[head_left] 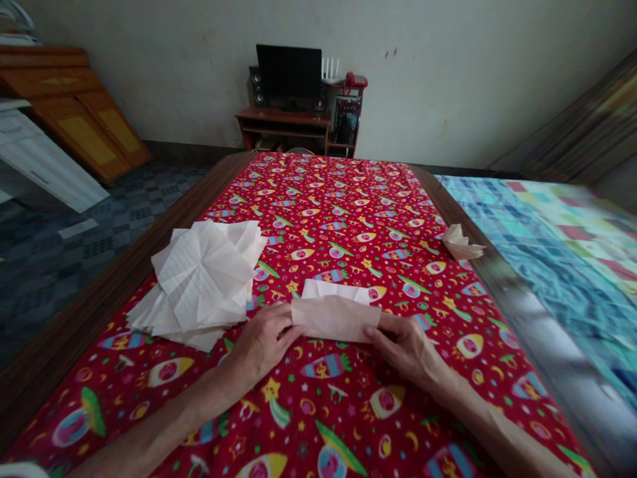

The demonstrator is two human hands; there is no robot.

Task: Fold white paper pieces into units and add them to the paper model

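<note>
Paper strip (336,320): likely being aligned
Your left hand (266,335): pinching 1 end
Right hand (412,346): pinching other
White paper (314,289): just past fingertips
Ends: need even grip

Here's the bench (195,201), red rocket-print cloth (343,222) across it, creased paper stack (202,271) left, white sheet (336,291) centre, folded paper (460,244) right

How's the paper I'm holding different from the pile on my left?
The held paper is a narrow strip, while the pile is broad and many-layered. The held paper looks fairly smooth; the pile's top sheet has creases fanning from its middle. Both hands grip the held paper, but the pile lies untouched. Both are pale.
</note>
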